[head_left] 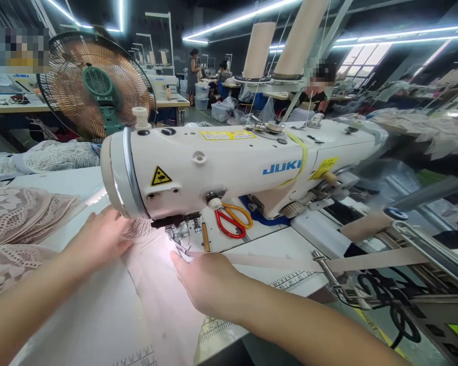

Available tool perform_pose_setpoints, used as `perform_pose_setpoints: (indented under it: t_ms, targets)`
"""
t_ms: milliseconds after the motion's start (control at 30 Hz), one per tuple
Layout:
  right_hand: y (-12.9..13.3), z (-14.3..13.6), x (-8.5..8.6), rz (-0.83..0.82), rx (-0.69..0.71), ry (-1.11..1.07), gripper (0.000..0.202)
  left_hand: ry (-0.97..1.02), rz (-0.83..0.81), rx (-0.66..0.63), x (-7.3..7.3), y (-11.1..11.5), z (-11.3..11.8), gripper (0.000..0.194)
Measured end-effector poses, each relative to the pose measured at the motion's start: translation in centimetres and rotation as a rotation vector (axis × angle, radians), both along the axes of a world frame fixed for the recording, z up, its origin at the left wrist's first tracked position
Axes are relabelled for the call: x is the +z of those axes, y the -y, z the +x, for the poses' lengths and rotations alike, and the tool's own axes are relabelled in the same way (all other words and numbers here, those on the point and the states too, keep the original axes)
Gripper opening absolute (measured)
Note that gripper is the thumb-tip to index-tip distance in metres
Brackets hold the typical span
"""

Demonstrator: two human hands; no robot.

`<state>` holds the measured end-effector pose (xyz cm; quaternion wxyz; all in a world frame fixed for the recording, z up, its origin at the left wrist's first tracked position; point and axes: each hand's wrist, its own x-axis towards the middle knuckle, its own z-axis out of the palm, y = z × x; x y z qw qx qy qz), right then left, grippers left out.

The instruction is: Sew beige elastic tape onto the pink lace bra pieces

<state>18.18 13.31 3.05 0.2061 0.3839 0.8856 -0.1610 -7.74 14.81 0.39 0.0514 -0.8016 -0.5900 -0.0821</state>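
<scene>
My left hand (101,238) lies left of the sewing machine's needle area, fingers apart on the edge of a pale pink lace fabric (140,230). Close to the presser foot (179,239), my right hand (208,279) has its fingers closed on the smooth pale pink part of the fabric (158,300), which hangs toward me. A narrow pale elastic band (275,261) runs from the right through a metal guide (320,259) to the foot. The white sewing machine (229,162) hides the tips of my left fingers.
Red and orange-handled scissors (231,223) lie on the machine bed behind the foot. Lace pieces (19,218) are stacked at left. A large fan (97,84) stands behind; thread cones (259,51) rise above. Printed rulers (293,279) mark the table. People work farther back.
</scene>
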Motion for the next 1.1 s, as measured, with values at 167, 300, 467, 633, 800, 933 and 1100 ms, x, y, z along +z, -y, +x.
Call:
perform_pose_setpoints:
  t_ms: [167, 300, 467, 633, 800, 933, 1100]
  targets:
    - [1.3, 4.6, -1.5, 0.1, 0.185, -0.263, 0.03, 0.123, 0.26, -0.302, -4.6, 7.5, 7.4, 0.03]
    - [2.4, 7.0, -2.7, 0.112, 0.272, -0.319, 0.029, 0.046, 0.052, -0.402, -6.8, 10.4, 10.1, 0.029]
    - [3.2, 7.0, -3.4, 0.121, 0.26, -0.325, 0.028, -0.004, -0.013, -0.451, -4.8, 10.2, 8.3, 0.033]
    - [2.7, 5.9, -3.4, 0.163, 0.265, -0.319, 0.018, 0.079, 0.156, -0.515, -4.6, 9.1, 6.8, 0.026]
    - [2.0, 4.9, -3.2, 0.18, 0.263, -0.339, 0.016, 0.057, 0.182, -0.526, -4.3, 8.0, 6.0, 0.024]
    - [1.4, 4.3, -3.1, 0.194, 0.264, -0.301, 0.019, 0.007, 0.115, -0.506, -3.5, 7.3, 5.2, 0.031]
    - [0.8, 3.5, -3.1, 0.235, 0.26, -0.272, 0.02, -0.044, 0.109, -0.531, -3.8, 6.1, 4.2, 0.038]
